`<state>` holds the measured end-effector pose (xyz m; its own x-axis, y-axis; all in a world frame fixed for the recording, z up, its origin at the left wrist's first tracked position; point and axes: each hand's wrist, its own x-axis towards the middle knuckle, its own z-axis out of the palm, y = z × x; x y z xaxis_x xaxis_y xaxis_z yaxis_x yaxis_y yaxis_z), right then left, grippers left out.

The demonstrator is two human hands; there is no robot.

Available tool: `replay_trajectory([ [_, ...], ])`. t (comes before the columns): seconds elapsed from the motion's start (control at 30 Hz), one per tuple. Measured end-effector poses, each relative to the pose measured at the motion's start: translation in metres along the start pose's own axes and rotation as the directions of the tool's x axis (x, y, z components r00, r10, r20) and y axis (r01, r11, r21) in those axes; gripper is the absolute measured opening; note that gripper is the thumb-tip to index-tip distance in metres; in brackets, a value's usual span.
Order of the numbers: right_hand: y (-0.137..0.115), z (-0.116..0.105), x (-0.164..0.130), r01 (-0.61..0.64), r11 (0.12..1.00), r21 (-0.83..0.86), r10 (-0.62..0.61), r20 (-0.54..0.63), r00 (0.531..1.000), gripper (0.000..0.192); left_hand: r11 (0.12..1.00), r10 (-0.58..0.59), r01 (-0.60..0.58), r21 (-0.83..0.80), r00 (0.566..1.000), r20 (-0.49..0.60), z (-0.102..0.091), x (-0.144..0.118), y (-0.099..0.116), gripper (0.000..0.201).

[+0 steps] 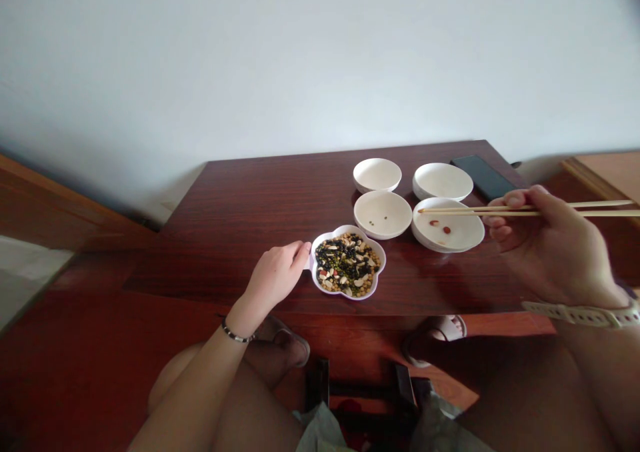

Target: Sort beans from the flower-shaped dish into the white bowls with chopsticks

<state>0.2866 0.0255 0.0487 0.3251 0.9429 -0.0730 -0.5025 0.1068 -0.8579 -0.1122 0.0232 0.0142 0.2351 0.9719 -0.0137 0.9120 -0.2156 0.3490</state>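
Right hand (pixel 555 249) with two chopsticks (pixel 480 209), left hand (pixel 277 273) on one flower-shaped dish (pixel 383 259), four white bowls (pixel 440 180).
Curled right fingers pinch the chopsticks close together, though whether the tips hold anything is too small to tell; the sticks run nearly level, pointing left over the near-right bowl (pixel 463 237), which holds two reddish nuts (pixel 447 229). Left thumb and fingers press together on the dish's handle (pixel 307 263), which points left; the dish, beans (pixel 345 252) inside, stands near the table's (pixel 250 219) front edge.
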Motion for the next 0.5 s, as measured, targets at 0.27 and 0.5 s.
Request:
replay_trajectory([
  [0.27, -0.003, -0.026, 0.016, 0.155, 0.988, -0.030, -0.157, -0.081, 0.984, 0.038, 1.000, 0.003, -0.003, 0.009, 1.000, 0.003, -0.004, -0.002, -0.008, 0.046],
  [0.5, -0.004, -0.021, 0.011, 0.160, 0.986, -0.048, -0.164, -0.087, 0.983, 0.039, 1.000, 0.010, -0.010, 0.016, 1.000, 0.006, -0.005, -0.002, -0.007, 0.046],
])
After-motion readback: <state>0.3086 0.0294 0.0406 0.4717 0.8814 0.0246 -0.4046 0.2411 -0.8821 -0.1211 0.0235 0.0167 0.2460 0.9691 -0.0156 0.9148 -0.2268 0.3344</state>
